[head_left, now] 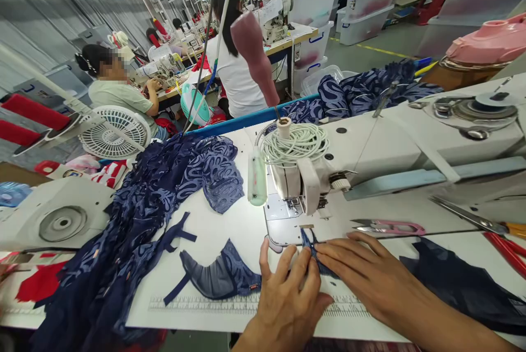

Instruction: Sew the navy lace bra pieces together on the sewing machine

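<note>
A navy bra (216, 272) with patterned lace and a small label lies on the white table in front of the sewing machine. My left hand (287, 291) rests over its right part, fingers spread and fingertips pressing the fabric. My right hand (361, 272) lies flat beside it, fingers stretched out, its fingertips touching the narrow navy fabric end (308, 239) just below the presser foot area. The underside of both hands and part of the bra are hidden. The sewing machine head (298, 176) stands just beyond my fingers.
Thread snips (388, 227) and large scissors (472, 215) lie to the right, beside a dark fabric piece (460, 275). A heap of navy lace garments (156, 193) covers the left. A printed ruler (197, 306) runs along the front edge. Other people sit at machines behind.
</note>
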`<state>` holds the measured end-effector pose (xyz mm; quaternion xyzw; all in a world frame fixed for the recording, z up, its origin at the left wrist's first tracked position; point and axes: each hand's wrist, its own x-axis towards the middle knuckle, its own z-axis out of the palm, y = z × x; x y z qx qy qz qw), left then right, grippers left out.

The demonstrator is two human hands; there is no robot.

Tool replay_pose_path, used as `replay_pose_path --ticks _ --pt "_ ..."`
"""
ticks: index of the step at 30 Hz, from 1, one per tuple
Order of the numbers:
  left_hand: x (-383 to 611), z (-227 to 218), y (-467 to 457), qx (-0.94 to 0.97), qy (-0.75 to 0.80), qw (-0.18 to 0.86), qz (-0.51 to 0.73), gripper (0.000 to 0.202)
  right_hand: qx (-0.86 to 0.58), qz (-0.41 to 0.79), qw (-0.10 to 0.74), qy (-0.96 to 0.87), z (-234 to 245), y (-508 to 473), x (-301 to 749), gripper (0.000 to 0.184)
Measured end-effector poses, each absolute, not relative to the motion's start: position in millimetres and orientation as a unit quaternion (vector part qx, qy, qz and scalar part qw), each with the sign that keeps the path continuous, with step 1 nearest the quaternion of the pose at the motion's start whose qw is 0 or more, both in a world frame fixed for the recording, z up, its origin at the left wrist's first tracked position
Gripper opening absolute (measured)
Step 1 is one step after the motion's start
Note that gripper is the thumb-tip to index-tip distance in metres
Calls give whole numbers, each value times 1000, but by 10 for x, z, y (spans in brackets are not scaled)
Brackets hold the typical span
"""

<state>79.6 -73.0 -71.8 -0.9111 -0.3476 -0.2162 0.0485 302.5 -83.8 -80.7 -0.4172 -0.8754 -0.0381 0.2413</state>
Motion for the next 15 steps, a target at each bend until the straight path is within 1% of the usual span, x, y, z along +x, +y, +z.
replay_pose_path --ticks 6,10,15 --pt "794 -683 -718 -912 -352 36 -205 42 -423 -27 249 -871 -832 -833 3016 56" --pt "787 -653 -708 -919 -348 43 -181 40 -431 -30 234 -871 -835 -830 2996 54" --pt "779 -669 -686 -920 -351 40 -172 38 -424 -25 228 -876 -825 -801 2984 44"
